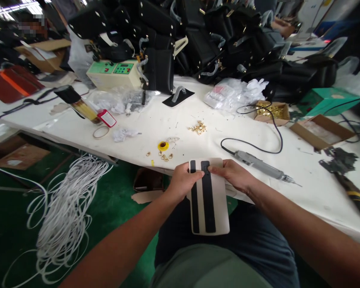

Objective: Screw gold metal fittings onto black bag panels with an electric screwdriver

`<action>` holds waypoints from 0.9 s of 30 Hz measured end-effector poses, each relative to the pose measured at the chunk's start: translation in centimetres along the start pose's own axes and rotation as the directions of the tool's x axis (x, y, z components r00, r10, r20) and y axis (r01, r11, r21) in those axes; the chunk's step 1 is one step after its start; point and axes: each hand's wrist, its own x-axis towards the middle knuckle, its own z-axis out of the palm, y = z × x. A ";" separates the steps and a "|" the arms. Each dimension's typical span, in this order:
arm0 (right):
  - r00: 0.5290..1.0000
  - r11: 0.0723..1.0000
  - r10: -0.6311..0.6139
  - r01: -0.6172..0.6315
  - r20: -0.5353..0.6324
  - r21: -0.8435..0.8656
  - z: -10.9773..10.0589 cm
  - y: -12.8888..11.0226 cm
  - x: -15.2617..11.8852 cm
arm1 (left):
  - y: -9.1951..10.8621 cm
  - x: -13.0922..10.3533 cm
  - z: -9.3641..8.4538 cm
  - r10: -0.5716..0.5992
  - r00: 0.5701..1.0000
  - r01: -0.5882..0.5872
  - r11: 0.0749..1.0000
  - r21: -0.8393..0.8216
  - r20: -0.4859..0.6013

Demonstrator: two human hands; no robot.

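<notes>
A flat beige panel [221,200] with rounded corners and two dark strips rests over my lap, its far end by the table edge. My left hand [184,178] grips its left side, thumb laid across onto the wider dark strip. On the far right corner, my right hand [232,173] holds the panel with its thumb pressed near the same strip. The fingers under the panel are hidden. Just beyond on the table lie several small gold fittings [165,157] and a yellow tape roll [163,145]. A grey electric screwdriver [259,165] lies right of my right hand.
More gold pieces [199,127] lie mid-table, and a small box [272,113] holds others. Black bags [159,70] pile along the back beside a control box [114,75]. A dark-capped bottle [78,104] stands at left. Tangled white cord [66,216] covers the floor below left.
</notes>
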 end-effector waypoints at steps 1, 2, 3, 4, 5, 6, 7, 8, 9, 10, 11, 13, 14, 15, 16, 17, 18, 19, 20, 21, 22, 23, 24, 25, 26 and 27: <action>1.000 1.000 0.007 -0.007 -0.006 -0.017 -0.2 0.1 0.5 | -0.1 0.4 0.2 -0.019 1.000 0.019 1.000 -0.020 0.000; 1.000 1.000 0.013 -0.013 -0.010 -0.026 -0.4 0.1 1.0 | -0.2 0.8 0.3 -0.037 0.999 0.037 0.998 -0.042 0.001; 1.000 1.000 0.017 -0.017 -0.015 -0.027 -0.6 0.2 1.5 | -0.3 1.2 0.4 -0.052 0.999 0.052 0.997 -0.064 0.004; 1.000 1.000 0.020 -0.021 -0.017 -0.022 -0.8 0.2 2.0 | -0.4 1.6 0.4 -0.063 0.998 0.064 0.995 -0.082 0.006; 0.999 0.999 0.026 -0.027 -0.020 -0.018 -0.9 0.2 2.4 | -0.5 1.9 0.5 -0.073 0.997 0.074 0.993 -0.095 0.008; 0.999 0.999 0.034 -0.035 -0.025 -0.022 -1.0 0.1 2.9 | -0.6 2.2 0.5 -0.081 0.997 0.082 0.992 -0.099 0.007; 0.998 0.998 0.043 -0.045 -0.034 -0.037 -1.1 0.0 3.2 | -0.7 2.5 0.5 -0.088 0.996 0.088 0.992 -0.095 0.007; 0.998 0.997 0.050 -0.053 -0.047 -0.063 -1.1 -0.1 3.5 | -0.8 2.7 0.5 -0.091 0.996 0.091 0.992 -0.085 0.004; 0.997 0.993 0.051 -0.057 -0.063 -0.104 -1.2 -0.2 3.8 | -1.0 3.0 0.5 -0.092 0.996 0.091 0.993 -0.069 0.000; 0.995 0.984 0.044 -0.058 -0.086 -0.166 -1.2 -0.4 4.0 | -1.1 3.2 0.5 -0.089 0.996 0.089 0.995 -0.048 -0.004; 0.994 0.967 0.024 -0.051 -0.110 -0.248 -1.3 -0.6 4.2 | -1.2 3.3 0.5 -0.082 0.997 0.082 0.997 -0.014 -0.006; 0.990 0.895 -0.027 -0.038 -0.139 -0.445 -1.3 -1.1 4.4 | -1.3 3.6 0.5 -0.060 0.998 0.061 0.996 0.071 -0.010; 0.988 0.843 -0.050 -0.035 -0.143 -0.537 -1.2 -1.3 4.5 | -1.4 3.8 0.5 -0.050 0.999 0.051 0.992 0.112 -0.013; 0.987 0.790 -0.068 -0.034 -0.142 -0.612 -1.1 -1.5 4.5 | -1.4 3.9 0.5 -0.041 0.999 0.043 0.988 0.145 -0.016; 0.987 0.745 -0.081 -0.032 -0.139 -0.666 -1.0 -1.7 4.5 | -1.4 4.0 0.5 -0.035 0.999 0.037 0.985 0.171 -0.020; 0.986 0.712 -0.092 -0.031 -0.137 -0.702 -0.9 -1.9 4.5 | -1.4 4.1 0.5 -0.030 0.999 0.033 0.981 0.190 -0.023; 0.985 0.690 -0.101 -0.033 -0.141 -0.723 -0.8 -1.9 4.5 | -1.4 4.2 0.5 -0.024 0.999 0.029 0.978 0.206 -0.026; 0.982 0.676 -0.111 -0.036 -0.150 -0.736 -0.7 -1.9 4.5 | -1.4 4.3 0.5 -0.015 0.999 0.021 0.973 0.228 -0.028; 0.980 0.666 -0.120 -0.038 -0.157 -0.745 -0.6 -1.8 4.5 | -1.4 4.3 0.5 -0.004 1.000 0.011 0.968 0.252 -0.028; 0.978 0.657 -0.128 -0.038 -0.162 -0.753 -0.6 -1.7 4.5 | -1.3 4.3 0.5 0.011 1.000 -0.003 0.961 0.278 -0.026; 0.978 0.649 -0.132 -0.039 -0.163 -0.760 -0.6 -1.5 4.6 | -1.2 4.2 0.5 0.027 0.999 -0.019 0.953 0.304 -0.023; 0.978 0.639 -0.132 -0.039 -0.160 -0.768 -0.6 -1.3 4.7 | -1.1 4.1 0.6 0.045 0.999 -0.036 0.943 0.329 -0.020; 0.980 0.628 -0.127 -0.041 -0.155 -0.777 -0.7 -1.1 4.8 | -1.0 4.0 0.6 0.066 0.998 -0.055 0.933 0.356 -0.019; 0.982 0.617 -0.118 -0.047 -0.151 -0.786 -0.7 -0.9 5.0 | -1.0 3.9 0.7 0.089 0.996 -0.075 0.921 0.382 -0.020; 0.983 0.606 -0.107 -0.056 -0.152 -0.794 -0.7 -0.8 5.1 | -0.9 3.7 0.8 0.114 0.993 -0.095 0.910 0.403 -0.023; 0.983 0.596 -0.100 -0.065 -0.155 -0.801 -0.8 -0.7 5.3 | -0.9 3.5 0.8 0.143 0.989 -0.116 0.896 0.429 -0.032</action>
